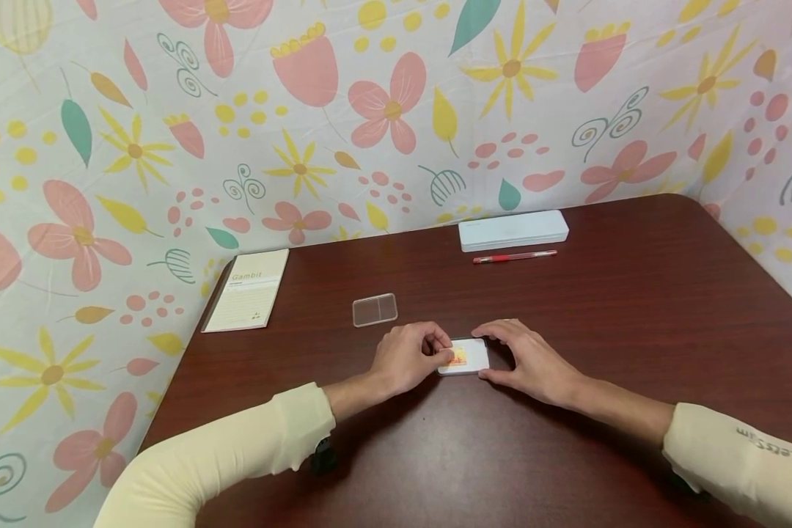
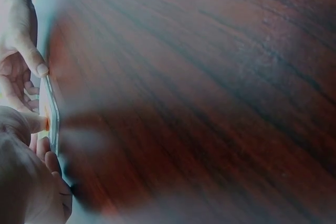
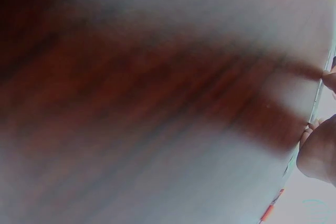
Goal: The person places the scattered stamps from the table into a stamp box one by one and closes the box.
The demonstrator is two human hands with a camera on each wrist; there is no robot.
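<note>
Near the middle of the table in the head view, both hands are at a small flat white rectangular case (image 1: 473,357) with a thin rim. On its left part lies a small orange-and-yellow picture (image 1: 458,356); whether it is a loose card or a sticker I cannot tell. My left hand (image 1: 409,357) has curled fingers at the left end, its thumb on the picture. My right hand (image 1: 534,363) holds the right end between thumb and fingers. In the left wrist view, the case (image 2: 54,114) shows edge-on beside the left thumb (image 2: 37,123).
A clear rectangular lid (image 1: 375,310) lies behind the left hand. Farther back are a Gambit notepad (image 1: 247,291) at left, and a red pen (image 1: 515,257) before a pale pencil case (image 1: 513,231). The brown table (image 1: 422,455) meets a flower-patterned cloth (image 1: 343,169) behind.
</note>
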